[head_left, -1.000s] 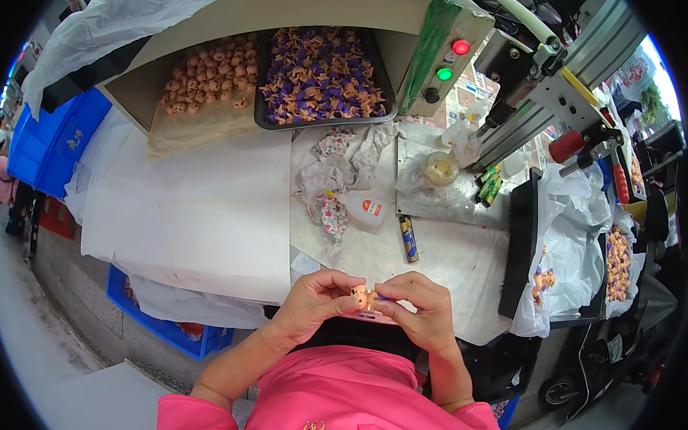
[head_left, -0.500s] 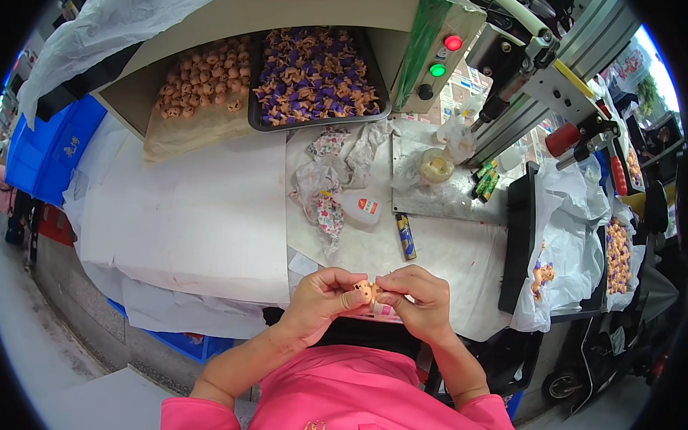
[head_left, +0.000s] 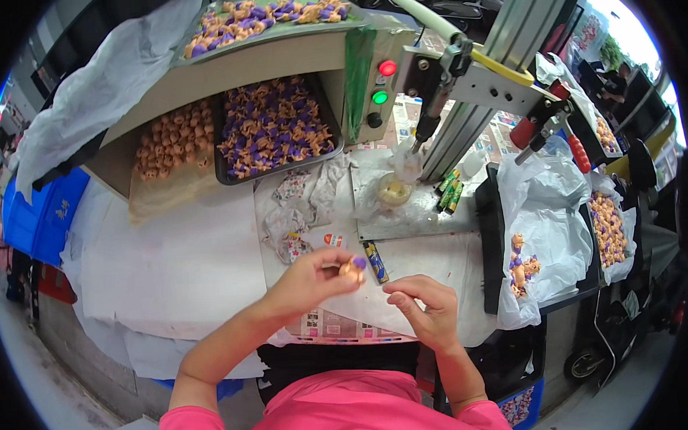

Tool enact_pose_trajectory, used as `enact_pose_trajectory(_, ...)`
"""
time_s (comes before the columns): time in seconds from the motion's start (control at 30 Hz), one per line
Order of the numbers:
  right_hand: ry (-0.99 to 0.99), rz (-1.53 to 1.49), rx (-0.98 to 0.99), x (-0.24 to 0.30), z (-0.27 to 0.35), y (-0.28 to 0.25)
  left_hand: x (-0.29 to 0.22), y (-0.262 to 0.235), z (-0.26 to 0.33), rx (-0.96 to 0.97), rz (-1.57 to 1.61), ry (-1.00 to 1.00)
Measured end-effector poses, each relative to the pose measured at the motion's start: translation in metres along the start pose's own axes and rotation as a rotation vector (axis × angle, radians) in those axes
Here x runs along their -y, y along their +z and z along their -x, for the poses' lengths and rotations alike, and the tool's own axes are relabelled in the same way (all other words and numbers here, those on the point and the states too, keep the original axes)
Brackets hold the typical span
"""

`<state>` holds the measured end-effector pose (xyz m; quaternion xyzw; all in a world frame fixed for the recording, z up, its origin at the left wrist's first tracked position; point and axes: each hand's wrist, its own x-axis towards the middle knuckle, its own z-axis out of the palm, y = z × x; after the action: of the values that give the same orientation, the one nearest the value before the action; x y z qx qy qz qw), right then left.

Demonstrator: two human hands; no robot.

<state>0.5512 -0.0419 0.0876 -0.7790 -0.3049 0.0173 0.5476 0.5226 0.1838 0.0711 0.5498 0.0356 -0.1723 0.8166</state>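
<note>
My left hand (head_left: 316,280) pinches a small flesh-coloured doll figurine (head_left: 353,271) with a purple part at its top, held above the near edge of the table. Apart from it, to the right, is my right hand (head_left: 429,309), its thumb and forefinger slightly parted and nothing visible between them. Just beyond the figurine lies a blue and yellow cylinder (head_left: 376,262). A bottle (head_left: 332,239) with an orange label is partly hidden behind my left hand, beside a crumpled floral cloth (head_left: 287,226).
Doll heads (head_left: 173,141) and a black tray (head_left: 223,172) of purple-clothed doll bodies sit under a shelf. A press machine (head_left: 431,109) stands over a metal plate (head_left: 371,231) holding a jar (head_left: 394,190) and green tubes (head_left: 449,192). Rightward, a paper-lined black tray (head_left: 487,244) holds several figurines (head_left: 522,268).
My hands have separated; the figurine both were holding stays in my left hand, and its purple part now shows. My right hand has let go. The view has shifted.
</note>
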Motion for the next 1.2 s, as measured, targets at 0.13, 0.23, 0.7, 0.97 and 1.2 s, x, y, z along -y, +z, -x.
enact_pose_trajectory(0.13, 0.014, -0.001, -0.041, 0.008, 0.008, -0.019, -0.018, 0.011, -0.071, -0.030, -0.121, 0.047)
enact_pose_trajectory(0.23, 0.034, -0.001, 0.013, 0.018, 0.014, -0.030, -0.018, 0.024, -0.119, -0.173, -0.167, 0.106)
enact_pose_trajectory(0.7, -0.124, 0.059, -0.108, 0.065, -0.020, -0.085, -0.007, 0.071, -0.179, -0.407, -0.678, 0.616)
enact_pose_trajectory(0.97, -0.374, 0.466, -0.583, 0.162, -0.188, -0.128, -0.020, 0.084, -0.137, -0.372, -0.800, 0.678)
enact_pose_trajectory(1.2, -0.230, -0.169, -0.385, 0.236, -0.204, -0.148, -0.072, 0.112, -0.011, -0.616, -0.685, 0.699)
